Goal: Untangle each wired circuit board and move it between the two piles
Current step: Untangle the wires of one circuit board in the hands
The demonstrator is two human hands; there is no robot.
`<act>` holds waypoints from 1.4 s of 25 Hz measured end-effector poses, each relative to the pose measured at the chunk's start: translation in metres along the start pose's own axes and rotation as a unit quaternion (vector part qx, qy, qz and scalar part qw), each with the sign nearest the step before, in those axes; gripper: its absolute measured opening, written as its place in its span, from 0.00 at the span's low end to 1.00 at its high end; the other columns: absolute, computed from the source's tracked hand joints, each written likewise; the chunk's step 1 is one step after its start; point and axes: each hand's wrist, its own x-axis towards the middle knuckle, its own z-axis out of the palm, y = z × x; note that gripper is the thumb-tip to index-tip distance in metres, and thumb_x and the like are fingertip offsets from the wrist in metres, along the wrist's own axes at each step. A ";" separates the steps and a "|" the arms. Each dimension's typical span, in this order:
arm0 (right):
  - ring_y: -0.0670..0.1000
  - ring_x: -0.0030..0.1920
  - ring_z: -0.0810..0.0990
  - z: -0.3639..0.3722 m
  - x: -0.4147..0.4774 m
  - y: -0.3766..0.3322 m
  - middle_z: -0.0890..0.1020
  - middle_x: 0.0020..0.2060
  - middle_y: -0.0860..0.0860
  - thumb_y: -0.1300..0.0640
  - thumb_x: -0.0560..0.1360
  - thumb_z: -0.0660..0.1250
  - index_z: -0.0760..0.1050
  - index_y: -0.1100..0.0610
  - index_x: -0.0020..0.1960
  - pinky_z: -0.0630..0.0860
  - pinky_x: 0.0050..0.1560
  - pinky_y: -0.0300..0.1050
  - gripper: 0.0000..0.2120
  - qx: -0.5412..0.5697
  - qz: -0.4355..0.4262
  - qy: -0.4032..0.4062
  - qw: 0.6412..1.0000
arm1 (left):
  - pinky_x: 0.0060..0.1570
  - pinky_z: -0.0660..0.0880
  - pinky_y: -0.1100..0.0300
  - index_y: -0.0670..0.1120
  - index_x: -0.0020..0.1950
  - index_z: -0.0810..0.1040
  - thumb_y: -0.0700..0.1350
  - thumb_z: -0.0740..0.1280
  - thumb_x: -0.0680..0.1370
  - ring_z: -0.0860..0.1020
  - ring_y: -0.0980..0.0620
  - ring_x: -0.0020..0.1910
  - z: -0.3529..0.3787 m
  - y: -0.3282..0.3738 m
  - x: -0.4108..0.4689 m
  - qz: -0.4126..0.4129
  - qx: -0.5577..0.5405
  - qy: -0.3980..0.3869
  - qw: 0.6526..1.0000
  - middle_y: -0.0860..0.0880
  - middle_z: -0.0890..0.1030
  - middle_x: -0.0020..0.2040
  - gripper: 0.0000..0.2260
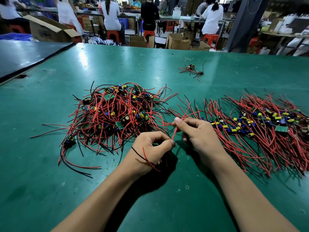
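Left hand point(151, 149), right hand point(199, 133): fingertip pinches on wires point(174, 133)

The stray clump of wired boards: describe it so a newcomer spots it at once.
On the green table mat, look past the tangled heap of red and black wires at left and the combed-out row of wired boards at right. Toward the far edge lies the small clump of red-wired boards, alone and touching neither pile.

Glossy green worktable point(117, 64), red stools point(113, 34), cardboard boxes point(178, 42) — dark pillar point(240, 22)
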 end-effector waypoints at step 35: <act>0.44 0.18 0.61 -0.011 0.007 -0.010 0.66 0.22 0.49 0.37 0.66 0.72 0.76 0.53 0.28 0.64 0.21 0.36 0.21 0.275 0.095 0.004 0.957 | 0.20 0.72 0.61 0.42 0.37 0.79 0.38 0.68 0.77 0.73 0.48 0.19 -0.002 0.011 -0.007 -0.118 -0.193 -0.099 0.969 0.44 0.72 0.24 0.09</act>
